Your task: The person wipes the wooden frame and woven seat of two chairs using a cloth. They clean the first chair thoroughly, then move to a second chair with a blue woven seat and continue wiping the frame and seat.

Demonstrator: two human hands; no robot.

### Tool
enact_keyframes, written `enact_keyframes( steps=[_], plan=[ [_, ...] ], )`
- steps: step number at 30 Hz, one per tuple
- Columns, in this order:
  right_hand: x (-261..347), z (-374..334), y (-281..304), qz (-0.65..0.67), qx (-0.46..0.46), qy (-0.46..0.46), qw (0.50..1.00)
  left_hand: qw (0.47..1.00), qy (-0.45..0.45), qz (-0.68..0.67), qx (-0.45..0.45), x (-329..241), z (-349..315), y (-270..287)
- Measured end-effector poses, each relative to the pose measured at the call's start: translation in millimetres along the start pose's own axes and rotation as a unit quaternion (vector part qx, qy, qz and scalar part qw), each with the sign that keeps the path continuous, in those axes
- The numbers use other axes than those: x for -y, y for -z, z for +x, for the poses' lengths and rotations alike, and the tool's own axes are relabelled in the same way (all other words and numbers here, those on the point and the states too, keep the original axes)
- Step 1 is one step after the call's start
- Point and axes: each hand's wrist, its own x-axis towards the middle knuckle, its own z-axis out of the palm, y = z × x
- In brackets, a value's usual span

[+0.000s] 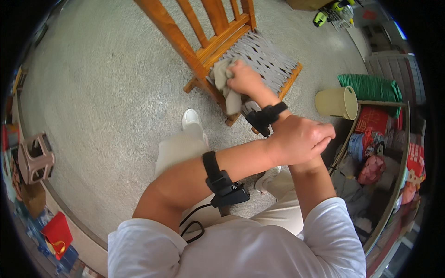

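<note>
The right hand (243, 79) is gripping a beige cloth (233, 103) against the wooden chair (264, 55); the left hand (300, 140), seemingly clenched, is lying across the right forearm (314, 180); a cream bucket (330, 103) and cluttered rack (405, 153) are bounding the right, grey floor (102, 102) is spreading left

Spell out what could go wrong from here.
The cloth bunched in the right hand could snag on the chair's woven seat. The left hand crosses over the right arm, so the two might hamper each other. The loose black cable from the left arm's strap could catch if that arm swings away.
</note>
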Motion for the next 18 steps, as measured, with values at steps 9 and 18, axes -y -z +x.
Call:
enact_keyframes(
  steps=[9,18],
  plan=[
    [35.6,9.5,-43.4,-0.064,-0.085,0.037,0.994,0.999,-0.011,-0.013,-0.037,3.1,2.6,-4.8],
    [43.2,3.3,14.8,0.039,-0.185,0.033,0.981,0.996,-0.048,0.001,-0.075,-0.2,0.3,-6.7]
  ],
)
